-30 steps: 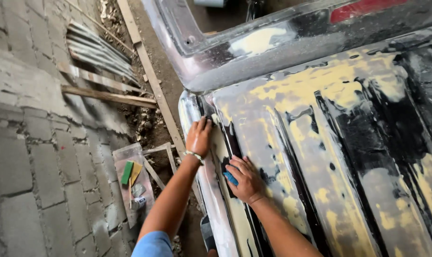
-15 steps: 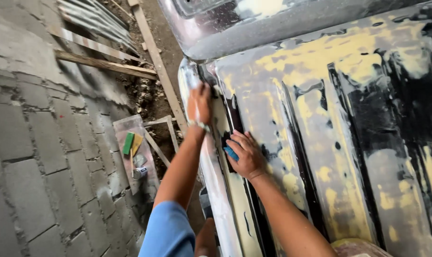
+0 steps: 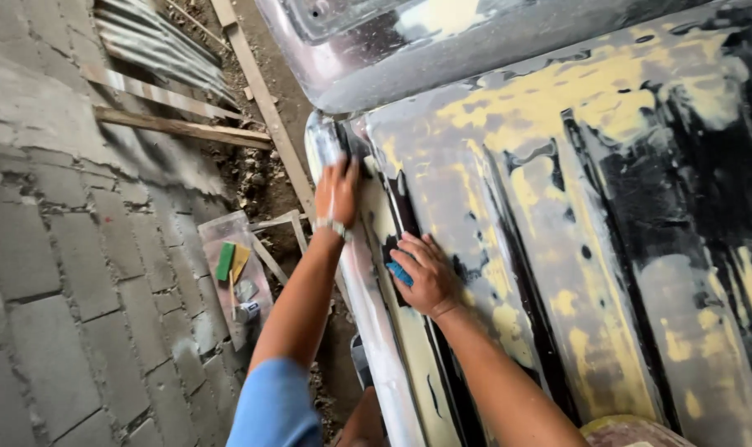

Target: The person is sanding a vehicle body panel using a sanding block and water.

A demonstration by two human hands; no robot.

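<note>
The right hand (image 3: 428, 276) presses a blue sanding block (image 3: 400, 272) on the car roof (image 3: 558, 207), fingers closed around it; the left hand (image 3: 337, 192), at 11 o'clock of it, lies flat with fingers spread. Yellow filler patches look mostly unsmoothed, so much sanding seems left.

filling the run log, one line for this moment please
left hand flat on vehicle roof edge | right hand pressing blue sanding block on yellow filler | tray of tools on paving below

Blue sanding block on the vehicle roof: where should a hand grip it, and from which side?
Likely from above, palm down, as the right hand covers it now. The blue sanding block lies flat on the ribbed roof panel, only its left edge showing, so fingers over the top and along its edges suit it best.
</note>
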